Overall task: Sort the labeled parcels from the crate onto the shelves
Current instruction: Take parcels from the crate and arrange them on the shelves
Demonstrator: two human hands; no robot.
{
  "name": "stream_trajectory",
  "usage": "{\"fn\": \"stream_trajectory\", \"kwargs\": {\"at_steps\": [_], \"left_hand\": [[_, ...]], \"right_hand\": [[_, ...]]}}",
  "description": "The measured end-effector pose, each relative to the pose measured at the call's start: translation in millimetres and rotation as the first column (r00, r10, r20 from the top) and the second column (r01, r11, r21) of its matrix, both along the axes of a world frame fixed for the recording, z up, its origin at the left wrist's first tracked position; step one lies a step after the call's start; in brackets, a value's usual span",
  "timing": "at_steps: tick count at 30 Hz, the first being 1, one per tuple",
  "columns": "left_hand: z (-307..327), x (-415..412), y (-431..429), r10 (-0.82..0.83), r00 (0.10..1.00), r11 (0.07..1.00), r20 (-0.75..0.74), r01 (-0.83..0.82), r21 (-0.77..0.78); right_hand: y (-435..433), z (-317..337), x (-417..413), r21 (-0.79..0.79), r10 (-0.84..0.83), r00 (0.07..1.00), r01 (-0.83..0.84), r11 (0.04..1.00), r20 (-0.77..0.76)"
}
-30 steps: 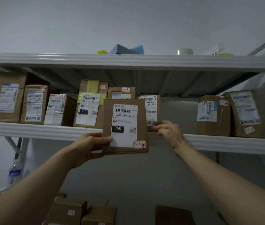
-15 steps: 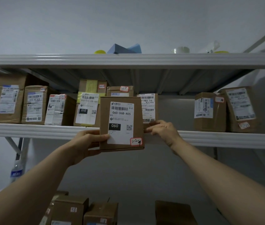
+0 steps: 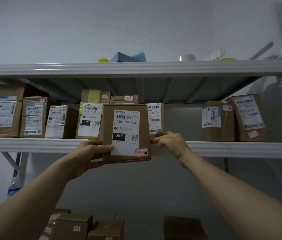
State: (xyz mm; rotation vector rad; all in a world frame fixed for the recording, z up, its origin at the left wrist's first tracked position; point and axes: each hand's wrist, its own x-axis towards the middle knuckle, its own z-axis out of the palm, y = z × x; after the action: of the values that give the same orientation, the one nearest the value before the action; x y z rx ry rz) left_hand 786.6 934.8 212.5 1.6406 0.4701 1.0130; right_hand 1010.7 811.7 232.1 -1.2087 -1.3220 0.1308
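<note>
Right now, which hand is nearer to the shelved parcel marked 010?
Left. The left hand is just below the 010 parcel, gripping the 060 parcel by its left edge. The right hand is farther right, beyond the 060 parcel, by the P802 T70 parcel.

Quick count: nine cardboard parcels (image 3: pixel 33 116) on the middle shelf (image 3: pixel 240 148), seven bunched at left and centre (two of those stacked on top of others) and two over at the right. Plus one held parcel (image 3: pixel 126 134) in front. At least four more boxes (image 3: pixel 72 227) along the bottom of the frame. Top shelf (image 3: pixel 136 68) has two yellow things (image 3: pixel 102 60), one blue thing (image 3: pixel 128 57) and one tape roll (image 3: pixel 186 58). One water bottle (image 3: pixel 13 187) lower left.
</note>
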Motion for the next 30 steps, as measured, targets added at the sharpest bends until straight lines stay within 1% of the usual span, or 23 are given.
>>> {"fn": "stream_trajectory", "kwargs": {"at_steps": [7,17,24,30], "left_hand": [[-0.4,-4.5,-1.2,0.002,1.000,1.000,0.002,-0.002,0.000],[-11.6,-22.4,3.4,0.043,0.999,0.999,-0.012,-0.043,-0.005],[-16.9,-36.0,10.1,0.060,0.998,0.998,0.000,-0.060,-0.020],[-16.4,-38.3,8.7,0.065,0.998,0.998,-0.006,-0.065,-0.013]], "right_hand": [[2.0,-0.1,-3.8,0.010,-0.011,1.000,0.011,1.000,-0.002],[13.5,-4.0,-19.5,-0.010,0.047,0.999,-0.047,0.999,0.002],[28.0,-4.5,-26.4,-0.022,0.022,0.999,-0.022,1.000,0.031],[40.1,-2.9,-24.1,0.046,-0.051,0.999,0.051,0.998,-0.014]]}}
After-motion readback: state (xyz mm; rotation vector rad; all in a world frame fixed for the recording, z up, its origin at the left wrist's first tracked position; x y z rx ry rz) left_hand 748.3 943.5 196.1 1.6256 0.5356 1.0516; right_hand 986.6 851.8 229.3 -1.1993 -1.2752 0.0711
